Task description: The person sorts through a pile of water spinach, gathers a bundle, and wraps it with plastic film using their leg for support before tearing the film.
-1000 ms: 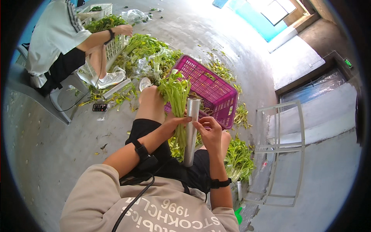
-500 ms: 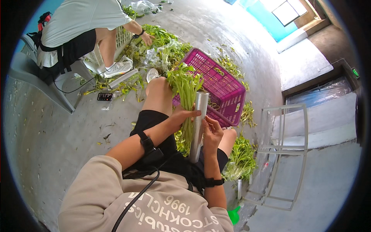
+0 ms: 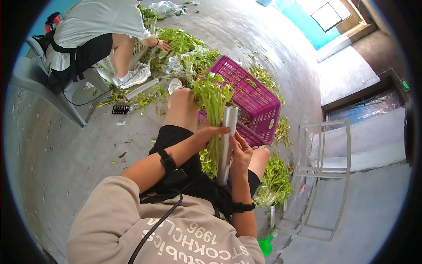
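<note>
Between my knees my left hand (image 3: pixel 208 133) is closed around a bunch of leafy greens (image 3: pixel 212 103), stalks down and leaves up. Its thumb reaches across to a shiny roll of clear plastic film (image 3: pixel 227 145), which stands nearly upright beside the stalks. On the other side of the roll, my right hand (image 3: pixel 240 154) grips its edge with thumb and fingers pressed together. Whether a loose film end lies between those fingers is too small to tell. A magenta plastic crate (image 3: pixel 268 103) sits tilted just beyond my hands.
More greens (image 3: pixel 274 180) are heaped by my right leg, and a larger pile (image 3: pixel 180 44) lies far left. There a co-worker (image 3: pixel 94 26) bends from a grey chair (image 3: pixel 33 83), one hand at the pile. A metal frame (image 3: pixel 323 171) stands at right. A remote (image 3: pixel 120 109) lies on the floor.
My hands, the greens and the film roll have hardly moved. At far left the co-worker leans lower, and their hand has shifted slightly left at the pile.
</note>
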`<action>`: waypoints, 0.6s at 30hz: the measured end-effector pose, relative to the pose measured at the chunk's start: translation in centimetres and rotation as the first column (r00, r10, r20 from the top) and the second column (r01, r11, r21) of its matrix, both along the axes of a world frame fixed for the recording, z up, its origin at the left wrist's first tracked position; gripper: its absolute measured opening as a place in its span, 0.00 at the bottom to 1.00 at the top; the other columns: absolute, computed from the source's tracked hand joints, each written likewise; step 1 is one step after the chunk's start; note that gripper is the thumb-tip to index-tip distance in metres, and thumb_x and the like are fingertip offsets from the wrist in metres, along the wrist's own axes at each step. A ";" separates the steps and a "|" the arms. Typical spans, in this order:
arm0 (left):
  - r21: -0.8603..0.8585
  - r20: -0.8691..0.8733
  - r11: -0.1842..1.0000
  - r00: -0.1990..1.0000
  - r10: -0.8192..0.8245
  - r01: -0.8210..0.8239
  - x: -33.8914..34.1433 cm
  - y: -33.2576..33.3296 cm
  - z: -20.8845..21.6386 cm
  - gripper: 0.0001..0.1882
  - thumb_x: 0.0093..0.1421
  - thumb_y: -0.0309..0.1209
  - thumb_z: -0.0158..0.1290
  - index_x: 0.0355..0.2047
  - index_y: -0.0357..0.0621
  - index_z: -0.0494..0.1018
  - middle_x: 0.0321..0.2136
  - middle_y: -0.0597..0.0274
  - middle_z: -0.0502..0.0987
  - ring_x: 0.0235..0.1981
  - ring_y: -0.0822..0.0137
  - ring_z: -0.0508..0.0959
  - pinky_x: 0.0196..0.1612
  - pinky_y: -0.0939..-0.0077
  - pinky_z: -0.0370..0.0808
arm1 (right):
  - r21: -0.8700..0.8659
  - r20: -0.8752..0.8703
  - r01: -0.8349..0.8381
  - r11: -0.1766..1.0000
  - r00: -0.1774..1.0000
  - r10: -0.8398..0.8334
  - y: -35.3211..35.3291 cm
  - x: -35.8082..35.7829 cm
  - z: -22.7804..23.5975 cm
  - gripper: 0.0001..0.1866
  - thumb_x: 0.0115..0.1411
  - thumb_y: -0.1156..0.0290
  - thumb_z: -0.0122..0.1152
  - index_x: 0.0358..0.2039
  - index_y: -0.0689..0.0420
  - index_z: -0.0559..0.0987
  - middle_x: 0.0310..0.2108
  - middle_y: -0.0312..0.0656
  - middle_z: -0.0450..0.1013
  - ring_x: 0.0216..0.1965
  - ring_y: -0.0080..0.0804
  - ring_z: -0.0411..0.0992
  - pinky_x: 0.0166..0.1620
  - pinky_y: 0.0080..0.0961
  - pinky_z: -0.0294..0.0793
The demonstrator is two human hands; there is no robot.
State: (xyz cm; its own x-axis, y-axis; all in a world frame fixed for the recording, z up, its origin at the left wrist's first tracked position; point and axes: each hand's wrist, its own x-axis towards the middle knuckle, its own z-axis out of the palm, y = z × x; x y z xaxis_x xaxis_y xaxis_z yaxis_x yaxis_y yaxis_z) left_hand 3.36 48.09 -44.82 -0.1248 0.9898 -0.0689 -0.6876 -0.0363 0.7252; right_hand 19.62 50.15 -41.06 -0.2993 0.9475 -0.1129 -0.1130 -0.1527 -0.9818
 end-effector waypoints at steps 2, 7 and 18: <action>0.018 0.025 1.000 1.000 0.007 -0.007 0.1 0.0 0.2 0.21 0.53 0.29 0.68 0.45 0.43 0.74 0.35 0.65 0.79 0.32 0.73 0.79 0.34 0.77 0.74 | 0.007 -0.056 0.002 1.000 0.998 -0.001 0.5 0.3 -0.7 0.19 0.63 0.73 0.67 0.54 0.64 0.79 0.46 0.45 0.80 0.43 0.25 0.78 0.43 0.19 0.77; -0.010 -0.006 0.999 0.999 0.036 -0.036 0.1 -0.3 1.2 0.19 0.52 0.29 0.69 0.42 0.44 0.74 0.31 0.68 0.76 0.30 0.74 0.77 0.33 0.77 0.73 | 0.138 -0.003 0.107 0.985 0.994 -0.108 0.2 0.0 -1.4 0.15 0.63 0.72 0.67 0.49 0.63 0.82 0.38 0.37 0.80 0.36 0.21 0.76 0.41 0.19 0.76; -0.038 -0.068 0.991 0.990 0.127 -0.130 0.5 -0.1 0.7 0.17 0.51 0.33 0.70 0.37 0.46 0.75 0.30 0.70 0.75 0.30 0.75 0.74 0.34 0.76 0.69 | 0.647 0.593 -0.157 0.746 0.719 -0.363 -1.2 -2.4 3.5 0.07 0.65 0.75 0.57 0.33 0.67 0.75 0.35 0.48 0.70 0.35 0.43 0.74 0.39 0.35 0.73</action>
State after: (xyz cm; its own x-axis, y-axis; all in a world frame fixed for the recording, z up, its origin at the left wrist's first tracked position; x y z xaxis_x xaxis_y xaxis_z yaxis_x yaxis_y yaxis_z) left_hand 3.88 48.02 -44.17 -0.2560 0.9617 -0.0981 -0.6308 -0.0893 0.7708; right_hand 17.27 48.90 -37.56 -0.2878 0.8786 0.3811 0.6078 0.4751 -0.6363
